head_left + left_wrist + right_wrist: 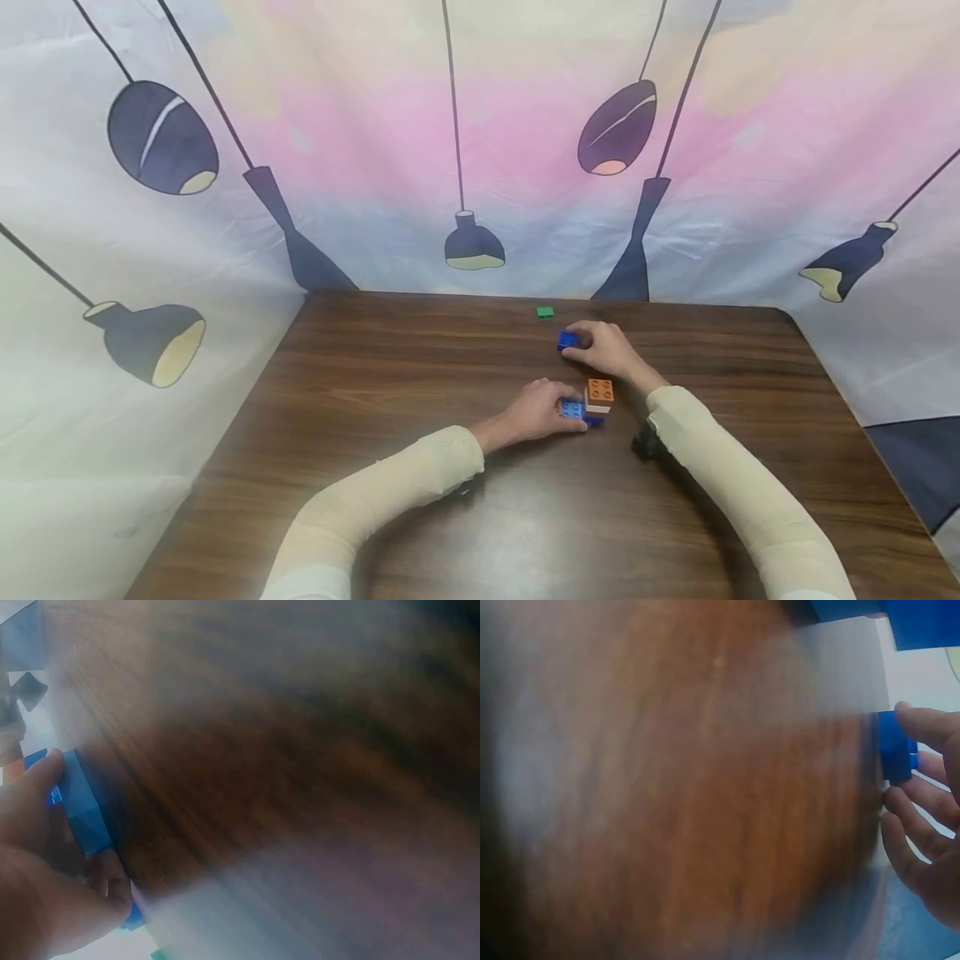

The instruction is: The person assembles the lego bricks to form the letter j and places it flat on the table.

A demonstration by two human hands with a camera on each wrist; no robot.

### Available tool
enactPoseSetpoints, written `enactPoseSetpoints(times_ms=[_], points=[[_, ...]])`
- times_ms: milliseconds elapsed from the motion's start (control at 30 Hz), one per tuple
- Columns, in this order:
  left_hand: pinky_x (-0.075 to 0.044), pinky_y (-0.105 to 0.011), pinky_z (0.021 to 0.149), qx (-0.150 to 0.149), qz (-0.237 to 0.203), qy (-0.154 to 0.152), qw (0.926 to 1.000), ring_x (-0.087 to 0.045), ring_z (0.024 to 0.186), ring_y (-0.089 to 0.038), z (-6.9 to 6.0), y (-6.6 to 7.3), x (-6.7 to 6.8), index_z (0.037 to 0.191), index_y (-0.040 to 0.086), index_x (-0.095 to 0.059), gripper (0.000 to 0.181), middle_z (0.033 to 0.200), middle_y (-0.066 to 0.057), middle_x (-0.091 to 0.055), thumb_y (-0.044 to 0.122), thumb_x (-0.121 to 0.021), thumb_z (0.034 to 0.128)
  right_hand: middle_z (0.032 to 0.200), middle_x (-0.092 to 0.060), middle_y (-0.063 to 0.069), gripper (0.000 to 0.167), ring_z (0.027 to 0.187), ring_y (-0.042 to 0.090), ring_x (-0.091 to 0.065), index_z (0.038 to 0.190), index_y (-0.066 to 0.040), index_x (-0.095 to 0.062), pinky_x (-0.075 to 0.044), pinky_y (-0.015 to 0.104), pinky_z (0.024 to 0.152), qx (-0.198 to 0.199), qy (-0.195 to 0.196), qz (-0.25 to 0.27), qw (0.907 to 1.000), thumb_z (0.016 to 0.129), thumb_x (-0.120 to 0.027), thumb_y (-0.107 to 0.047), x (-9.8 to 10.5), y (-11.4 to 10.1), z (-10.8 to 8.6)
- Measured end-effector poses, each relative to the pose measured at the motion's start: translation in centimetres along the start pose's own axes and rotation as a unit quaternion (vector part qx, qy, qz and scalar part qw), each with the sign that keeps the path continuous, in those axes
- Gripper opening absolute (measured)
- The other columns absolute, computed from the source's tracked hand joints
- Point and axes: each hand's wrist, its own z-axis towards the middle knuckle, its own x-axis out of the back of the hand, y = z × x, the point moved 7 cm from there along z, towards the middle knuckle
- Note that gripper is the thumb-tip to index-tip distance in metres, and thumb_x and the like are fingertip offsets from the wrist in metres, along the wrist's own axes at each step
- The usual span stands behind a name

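Note:
My left hand (534, 412) grips a light blue brick (572, 409), thumb on the near side and fingers on the far side. Against its right end stands a small stack: an orange brick (600, 389) on top, a white one (597, 408) under it and dark blue (595, 422) at the bottom. The left wrist view shows the held blue brick (84, 810) between thumb and fingers. Farther back, my right hand (609, 352) pinches a separate dark blue brick (567, 340); the right wrist view has this brick (895, 746) between thumb and fingers.
A green brick (545, 312) lies near the back edge of the brown wooden table (420, 358), just beyond the right hand's brick. Behind the table hangs a cloth (525, 150) printed with lamps. Blue bricks (926, 622) fill the top right corner of the right wrist view.

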Motion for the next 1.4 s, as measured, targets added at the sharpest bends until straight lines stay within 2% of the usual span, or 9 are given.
enactPoseSetpoints(times_ms=[400,733,900,1167,1400], points=[[-0.046,-0.025,0.088,0.003,0.002,0.000,1.0000,-0.060,0.096,-0.008,0.0,0.0,0.1,0.124,0.015,-0.073,0.048,0.116,0.004,-0.074,0.045,-0.079,0.0882,0.111,-0.073,0.014,0.048,0.093,0.026,-0.068,0.132,-0.005,-0.067,-0.056,0.047,0.081,0.001,0.007,-0.011,0.9999,0.091,-0.079,-0.028,-0.3,0.1,0.5],[-0.046,-0.024,0.085,0.006,0.000,-0.003,1.0000,-0.060,0.095,-0.008,-0.4,0.2,-0.1,0.124,0.014,-0.073,0.047,0.115,0.003,-0.074,0.044,-0.080,0.0885,0.108,-0.073,0.014,0.043,0.092,0.026,-0.068,0.129,-0.005,-0.068,-0.056,0.046,0.080,-0.005,0.004,-0.012,0.9999,0.092,-0.078,-0.027,-0.6,0.1,0.1],[-0.047,-0.025,0.085,-0.001,0.000,0.003,1.0000,-0.060,0.092,-0.008,-0.1,0.2,0.0,0.124,0.013,-0.074,0.047,0.114,0.002,-0.075,0.043,-0.080,0.0885,0.114,-0.072,0.015,0.042,0.097,0.028,-0.069,0.130,-0.006,-0.066,-0.057,0.048,0.083,-0.013,0.007,0.001,0.9999,0.094,-0.076,-0.026,0.2,0.5,0.0],[-0.047,-0.027,0.091,0.004,0.004,-0.003,1.0000,-0.063,0.101,-0.010,0.1,0.1,0.0,0.126,0.012,-0.072,0.049,0.121,0.000,-0.074,0.043,-0.079,0.0888,0.123,-0.070,0.018,0.043,0.108,0.034,-0.067,0.134,-0.008,-0.065,-0.054,0.053,0.089,-0.014,0.017,0.008,0.9997,0.095,-0.074,-0.026,1.9,0.6,-1.2],[-0.049,-0.023,0.088,-0.003,0.000,-0.003,1.0000,-0.064,0.100,-0.010,0.0,0.0,-0.1,0.127,0.012,-0.072,0.049,0.120,-0.001,-0.074,0.042,-0.079,0.0892,0.123,-0.070,0.019,0.046,0.101,0.033,-0.071,0.136,-0.009,-0.064,-0.057,0.051,0.084,-0.009,0.022,0.009,0.9997,0.096,-0.073,-0.029,3.5,-0.4,-2.9]])
